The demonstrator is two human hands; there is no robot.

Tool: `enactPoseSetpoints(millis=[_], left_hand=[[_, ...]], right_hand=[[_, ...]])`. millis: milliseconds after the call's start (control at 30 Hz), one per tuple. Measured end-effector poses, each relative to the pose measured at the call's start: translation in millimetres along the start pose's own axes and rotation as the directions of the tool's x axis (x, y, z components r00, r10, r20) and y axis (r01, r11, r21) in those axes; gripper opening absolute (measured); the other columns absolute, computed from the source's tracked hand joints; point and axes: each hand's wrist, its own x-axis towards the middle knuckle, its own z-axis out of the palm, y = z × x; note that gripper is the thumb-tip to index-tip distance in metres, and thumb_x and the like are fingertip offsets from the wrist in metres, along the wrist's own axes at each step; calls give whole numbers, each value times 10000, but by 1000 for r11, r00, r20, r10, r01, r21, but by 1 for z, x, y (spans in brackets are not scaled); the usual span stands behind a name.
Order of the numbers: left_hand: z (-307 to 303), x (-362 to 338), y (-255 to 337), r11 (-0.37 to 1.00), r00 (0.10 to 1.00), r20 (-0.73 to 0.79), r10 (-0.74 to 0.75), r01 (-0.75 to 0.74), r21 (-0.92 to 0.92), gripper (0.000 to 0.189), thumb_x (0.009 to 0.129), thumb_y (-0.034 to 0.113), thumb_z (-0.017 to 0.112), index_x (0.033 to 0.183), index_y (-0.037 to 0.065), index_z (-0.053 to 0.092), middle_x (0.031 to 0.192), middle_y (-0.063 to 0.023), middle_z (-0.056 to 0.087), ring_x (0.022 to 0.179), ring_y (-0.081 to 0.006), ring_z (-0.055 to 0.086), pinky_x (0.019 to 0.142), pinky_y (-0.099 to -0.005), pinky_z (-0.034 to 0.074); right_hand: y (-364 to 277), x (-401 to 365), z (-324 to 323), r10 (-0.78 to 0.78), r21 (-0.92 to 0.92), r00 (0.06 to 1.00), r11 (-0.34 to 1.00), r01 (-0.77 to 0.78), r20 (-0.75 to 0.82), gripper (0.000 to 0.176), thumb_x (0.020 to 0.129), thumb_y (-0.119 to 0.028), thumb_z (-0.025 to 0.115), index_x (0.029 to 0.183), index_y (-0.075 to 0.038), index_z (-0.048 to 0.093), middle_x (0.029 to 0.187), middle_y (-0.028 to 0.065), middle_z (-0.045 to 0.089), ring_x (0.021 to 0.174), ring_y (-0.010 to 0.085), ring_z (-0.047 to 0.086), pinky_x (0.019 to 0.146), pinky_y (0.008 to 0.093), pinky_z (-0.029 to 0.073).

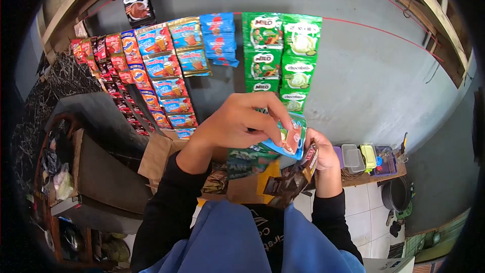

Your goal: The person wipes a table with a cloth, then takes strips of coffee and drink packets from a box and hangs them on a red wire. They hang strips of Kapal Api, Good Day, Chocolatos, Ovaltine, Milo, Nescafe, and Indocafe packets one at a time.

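My left hand (pixel 242 121) is closed, its curled fingertips at the edge of a light-blue sachet (pixel 292 139) with a reddish picture on it. My right hand (pixel 323 154) grips a strip of brown sachets (pixel 293 179) that hangs down, folded and creased. The blue sachet lies against the fingers of this hand as well. Below my left wrist hangs a dark green strip of packets (pixel 252 163), partly covered by the hand. Right behind my hands are strips of green Milo sachets (pixel 262 63) and green chocolatos sachets (pixel 298 76), their lower ends hidden.
More sachet strips (pixel 164 71) hang from a red string along the grey wall (pixel 364 55). An open cardboard box (pixel 161 156) stands below. Plastic containers (pixel 353 157) sit on a shelf at right, near a black pan (pixel 396 193). A dark cabinet (pixel 116 154) stands at left.
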Motion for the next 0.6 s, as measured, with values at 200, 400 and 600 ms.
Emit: enactPoseSetpoints(millis=[200, 400, 600], left_hand=[[54, 12, -22, 988, 983, 123, -137, 128, 84, 246, 598, -132, 583, 680, 95, 631, 966, -51, 557, 782, -155, 552, 619, -237, 442], [135, -9, -39, 949, 464, -833, -301, 231, -215, 207, 722, 12, 578, 905, 58, 494, 880, -53, 483, 885, -176, 474, 798, -275, 382], [139, -40, -61, -460, 437, 506, -744, 215, -861, 782, 791, 639, 266, 1285, 33, 294, 1234, -155, 417, 1133, -231, 411, 968, -358, 294]], right_hand=[[-42, -12, -12, -116, 39, 983, 992, 122, -141, 93, 801, -128, 541, 784, -68, 472, 780, 31, 545, 673, 87, 515, 607, 201, 424], [-45, -6, -23, -190, -119, 889, 981, 154, -418, 97, 866, -115, 457, 838, -38, 509, 764, 39, 585, 663, 80, 545, 614, 218, 449], [-50, -30, -32, -324, -357, 924, 903, 239, -202, 146, 872, -110, 439, 783, -26, 519, 736, 18, 555, 656, 99, 526, 609, 210, 410]])
